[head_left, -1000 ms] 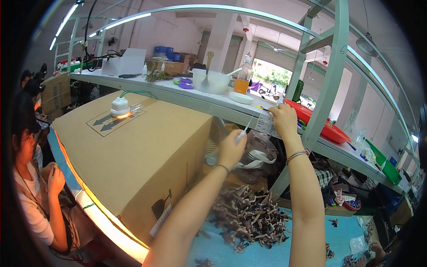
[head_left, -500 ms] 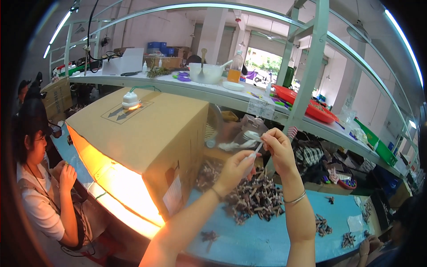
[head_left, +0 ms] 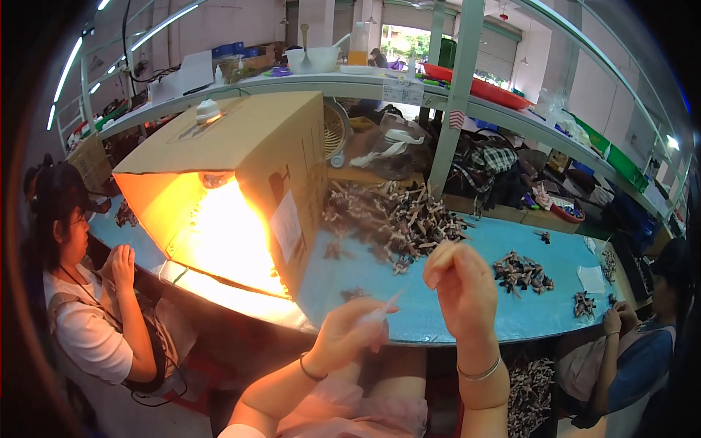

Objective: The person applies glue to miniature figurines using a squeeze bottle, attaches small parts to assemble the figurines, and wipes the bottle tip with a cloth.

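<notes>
Gripping a whitish pointed tube [head_left: 384, 308] in the left hand [head_left: 347, 336], at the lower centre of the frame. Holding the right hand [head_left: 465, 292] just right of centre with fingers bent inward; cannot tell whether pinching anything. Facing a heap of small brown pieces [head_left: 409, 225] at centre on a blue tabletop [head_left: 526, 317], with a lit cardboard box [head_left: 252, 139] at left.

A workshop is indicated: beyond the right hand [head_left: 467, 292], small parts [head_left: 409, 226] are heaped on a blue worktable [head_left: 420, 314], backed by a metal-framed shelf [head_left: 292, 87]; co-workers [head_left: 95, 314] are seated left of the left hand [head_left: 342, 336] and right of the right.
</notes>
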